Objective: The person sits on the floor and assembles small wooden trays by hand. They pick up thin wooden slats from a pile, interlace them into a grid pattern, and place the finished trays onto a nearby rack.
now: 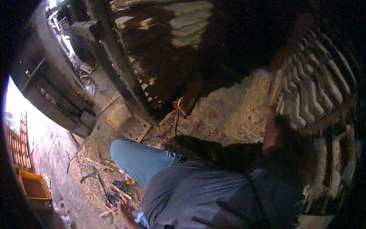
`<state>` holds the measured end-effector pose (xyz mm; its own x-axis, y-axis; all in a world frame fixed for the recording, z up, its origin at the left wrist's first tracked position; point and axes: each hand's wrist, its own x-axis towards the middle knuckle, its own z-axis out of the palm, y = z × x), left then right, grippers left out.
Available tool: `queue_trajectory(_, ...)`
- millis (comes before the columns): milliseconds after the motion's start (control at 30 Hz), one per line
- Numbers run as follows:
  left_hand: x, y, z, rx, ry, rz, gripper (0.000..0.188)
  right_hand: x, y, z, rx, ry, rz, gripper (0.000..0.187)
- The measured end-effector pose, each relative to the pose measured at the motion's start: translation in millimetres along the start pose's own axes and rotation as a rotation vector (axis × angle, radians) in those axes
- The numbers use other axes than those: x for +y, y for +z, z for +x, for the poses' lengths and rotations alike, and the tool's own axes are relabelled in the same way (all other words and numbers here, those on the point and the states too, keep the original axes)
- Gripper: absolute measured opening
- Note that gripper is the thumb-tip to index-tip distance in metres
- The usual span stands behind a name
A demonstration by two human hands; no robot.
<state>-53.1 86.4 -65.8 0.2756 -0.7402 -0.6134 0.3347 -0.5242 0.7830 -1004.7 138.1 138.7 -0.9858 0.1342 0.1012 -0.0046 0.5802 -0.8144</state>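
My right hand point(268, 111) reaches out at the right, beside a tan piece with rows of small holes point(249, 118). The hand is dim and smeared, so its fingers and any contact are unclear. Low in the view, my left hand point(126, 210) hangs beside my leg with its fingers loosely apart, and nothing shows in it. It is close to a tangle of dark strips point(110, 196) and thin wooden slivers on the shaving-strewn ground. Beyond my bent knee lies a tan block point(129, 122) with holes along one end.
Stacked wavy-edged pieces point(312, 84) rise at the right. A dark upright post point(118, 57) stands ahead to the left. A yellow-rimmed crate point(35, 185) sits at the far left, near a rack of reddish slats point(18, 139). Deep shadow covers the upper right.
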Motion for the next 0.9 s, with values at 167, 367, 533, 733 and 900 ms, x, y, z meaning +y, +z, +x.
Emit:
queue_trajectory(167, -8, 5, 6, 0.038, -0.023, 0.053, 0.066, 26, 17, -7, -0.024, 0.041, -0.072, 0.086)
queue_trajectory(367, -5, -14, 3, 0.052, -0.057, 0.091, 0.071, 22, 26, -9, -0.040, 0.013, -0.105, 0.083)
queue_trajectory(533, -8, 6, -4, 0.072, -0.057, 0.015, 0.069, 20, 21, -2, -0.040, -0.010, -0.131, 0.080)
queue_trajectory(733, 3, -1, -17, -0.043, -0.032, -0.085, 0.065, 15, 32, -13, -0.061, -0.075, -0.152, 0.077)
queue_trajectory(900, -7, 2, 3, 0.048, -0.031, -0.118, 0.069, 27, 19, -7, -0.063, -0.149, -0.181, 0.075)
